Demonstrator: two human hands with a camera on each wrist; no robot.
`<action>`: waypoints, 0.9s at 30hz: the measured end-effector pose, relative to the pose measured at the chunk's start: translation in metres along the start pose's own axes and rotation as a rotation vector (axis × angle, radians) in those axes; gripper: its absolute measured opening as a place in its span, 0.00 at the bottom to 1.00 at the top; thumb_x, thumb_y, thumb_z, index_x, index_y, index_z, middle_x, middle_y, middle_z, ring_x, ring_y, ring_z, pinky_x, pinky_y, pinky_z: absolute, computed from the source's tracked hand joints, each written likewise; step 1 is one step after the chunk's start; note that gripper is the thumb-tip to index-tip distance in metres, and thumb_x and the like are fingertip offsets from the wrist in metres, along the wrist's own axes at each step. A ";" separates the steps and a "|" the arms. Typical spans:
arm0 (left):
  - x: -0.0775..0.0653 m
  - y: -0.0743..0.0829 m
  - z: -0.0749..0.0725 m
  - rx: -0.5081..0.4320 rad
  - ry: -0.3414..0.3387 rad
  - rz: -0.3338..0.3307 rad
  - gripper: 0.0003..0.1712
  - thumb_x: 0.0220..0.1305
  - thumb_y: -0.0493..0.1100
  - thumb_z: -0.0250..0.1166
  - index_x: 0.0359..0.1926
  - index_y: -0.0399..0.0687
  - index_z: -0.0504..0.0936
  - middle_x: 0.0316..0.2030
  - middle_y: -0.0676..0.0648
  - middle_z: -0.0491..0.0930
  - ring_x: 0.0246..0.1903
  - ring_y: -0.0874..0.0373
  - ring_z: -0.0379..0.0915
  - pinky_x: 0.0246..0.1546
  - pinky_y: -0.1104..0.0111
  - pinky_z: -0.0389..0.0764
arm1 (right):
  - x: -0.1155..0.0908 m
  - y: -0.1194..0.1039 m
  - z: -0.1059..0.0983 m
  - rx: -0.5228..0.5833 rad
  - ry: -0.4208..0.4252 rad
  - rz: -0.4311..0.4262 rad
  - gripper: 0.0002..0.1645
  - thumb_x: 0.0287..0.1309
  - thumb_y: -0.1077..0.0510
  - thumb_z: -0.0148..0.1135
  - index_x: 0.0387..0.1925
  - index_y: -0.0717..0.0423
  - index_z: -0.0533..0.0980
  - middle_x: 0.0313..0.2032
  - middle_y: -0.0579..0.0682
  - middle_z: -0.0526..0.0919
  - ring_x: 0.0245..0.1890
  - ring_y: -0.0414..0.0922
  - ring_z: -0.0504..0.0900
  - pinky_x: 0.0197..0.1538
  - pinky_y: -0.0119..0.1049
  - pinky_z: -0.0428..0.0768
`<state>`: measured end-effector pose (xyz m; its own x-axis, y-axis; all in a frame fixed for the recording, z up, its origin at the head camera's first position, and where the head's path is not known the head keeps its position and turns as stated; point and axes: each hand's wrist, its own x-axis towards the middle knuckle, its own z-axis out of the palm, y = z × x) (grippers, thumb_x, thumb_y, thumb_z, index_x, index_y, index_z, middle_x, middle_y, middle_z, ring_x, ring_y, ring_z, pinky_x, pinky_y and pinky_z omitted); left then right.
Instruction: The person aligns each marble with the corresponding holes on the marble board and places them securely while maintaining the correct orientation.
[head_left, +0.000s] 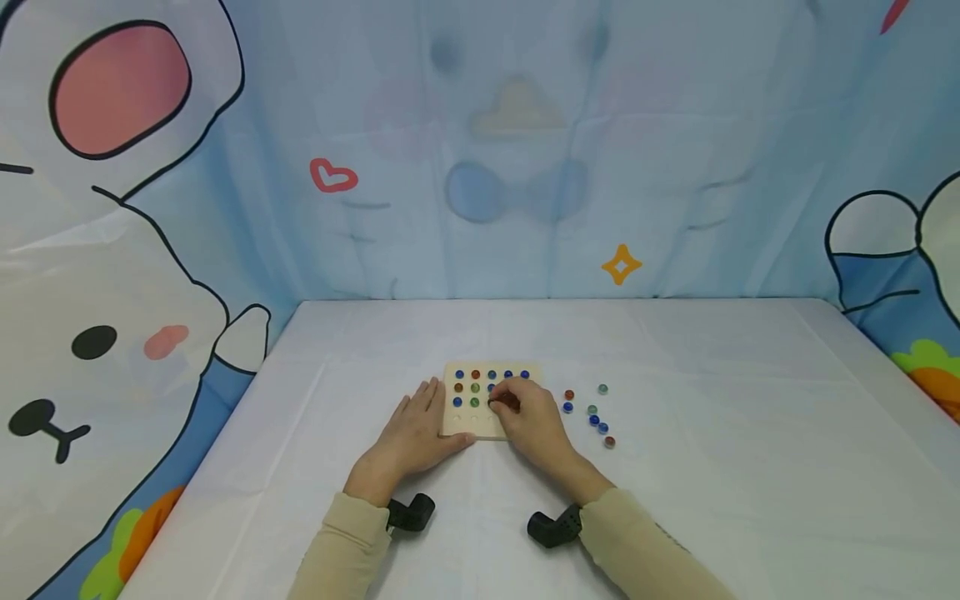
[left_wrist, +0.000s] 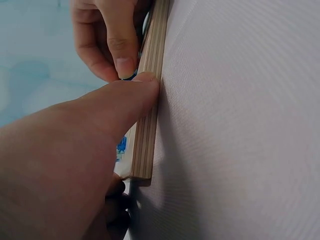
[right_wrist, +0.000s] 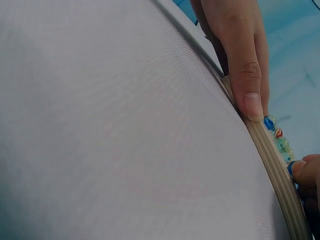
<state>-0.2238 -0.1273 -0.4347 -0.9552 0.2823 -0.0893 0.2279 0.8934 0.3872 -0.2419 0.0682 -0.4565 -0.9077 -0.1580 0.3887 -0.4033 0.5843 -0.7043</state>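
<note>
A pale wooden board (head_left: 491, 427) with rows of round hollows lies on the table, several of them filled with glass marbles. My left hand (head_left: 414, 429) lies along the board's left side, its fingers straight and its thumb pressing the front edge. Over the third row, my right hand (head_left: 534, 421) pinches a dark blue marble (right_wrist: 290, 167) between thumb and fingertips, down at the board's surface. The fingers partly hide that marble in each view. In the left wrist view the thumb (left_wrist: 145, 85) rests against the layered edge. Bare hollows show in the front row.
Several loose marbles, among them a red one (head_left: 610, 442), a green one (head_left: 603, 389) and a blue one (head_left: 567, 407), lie right of the board. A white cloth (head_left: 750, 467) covers the table. A printed blue curtain (head_left: 675, 167) hangs behind its far edge.
</note>
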 end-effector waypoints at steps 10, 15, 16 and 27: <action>0.000 -0.001 0.001 -0.007 0.004 0.003 0.55 0.66 0.65 0.59 0.77 0.36 0.48 0.78 0.38 0.47 0.78 0.45 0.41 0.78 0.49 0.48 | -0.004 0.001 -0.004 -0.006 -0.006 -0.053 0.06 0.60 0.66 0.66 0.38 0.55 0.83 0.40 0.49 0.86 0.41 0.40 0.81 0.45 0.36 0.83; 0.001 -0.001 0.001 -0.005 0.003 0.009 0.54 0.67 0.65 0.59 0.77 0.35 0.48 0.78 0.37 0.47 0.78 0.44 0.41 0.77 0.49 0.48 | -0.004 0.002 -0.007 0.009 -0.039 -0.048 0.06 0.62 0.63 0.66 0.41 0.55 0.83 0.40 0.47 0.85 0.40 0.39 0.80 0.45 0.34 0.82; 0.000 -0.001 0.001 -0.004 0.004 0.010 0.54 0.67 0.65 0.59 0.77 0.35 0.48 0.78 0.37 0.47 0.78 0.44 0.41 0.77 0.49 0.48 | -0.004 0.003 -0.007 0.010 -0.045 -0.044 0.06 0.62 0.62 0.66 0.41 0.55 0.83 0.40 0.47 0.85 0.40 0.39 0.80 0.45 0.34 0.82; -0.001 0.000 0.000 -0.009 0.009 0.018 0.54 0.67 0.65 0.60 0.77 0.34 0.48 0.77 0.36 0.48 0.78 0.43 0.42 0.77 0.49 0.49 | -0.003 0.003 -0.018 0.075 -0.083 -0.050 0.06 0.63 0.60 0.66 0.42 0.53 0.83 0.39 0.44 0.85 0.38 0.37 0.80 0.42 0.28 0.81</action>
<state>-0.2229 -0.1271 -0.4345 -0.9527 0.2948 -0.0741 0.2430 0.8851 0.3969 -0.2381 0.0851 -0.4497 -0.8914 -0.2528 0.3761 -0.4531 0.5131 -0.7290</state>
